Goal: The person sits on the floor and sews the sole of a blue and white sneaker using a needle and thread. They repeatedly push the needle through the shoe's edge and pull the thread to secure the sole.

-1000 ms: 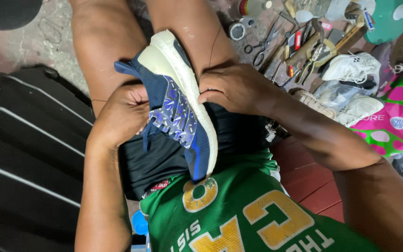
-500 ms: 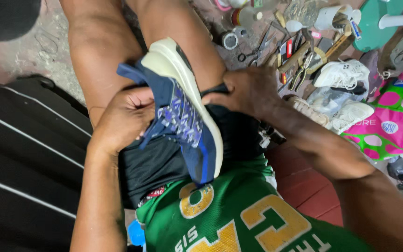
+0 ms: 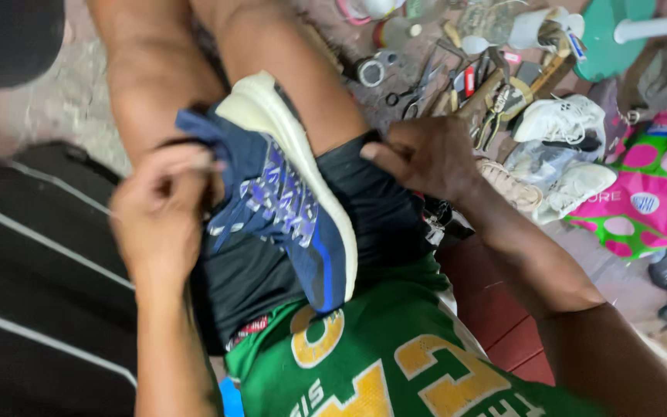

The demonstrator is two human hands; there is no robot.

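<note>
Lying diagonally across the lap, blue sneaker (image 3: 295, 224) points toe toward wearer.

The left hand (image 3: 162, 212) is blurring, so its grip on the shoe (image 3: 287, 205) is not readable; its fingers are covering the shoe's heel opening; the right hand (image 3: 426, 154) is hiding its own fingertips against the shorts (image 3: 380, 216); the tools (image 3: 457, 77) beyond it are running too small to name.
</note>
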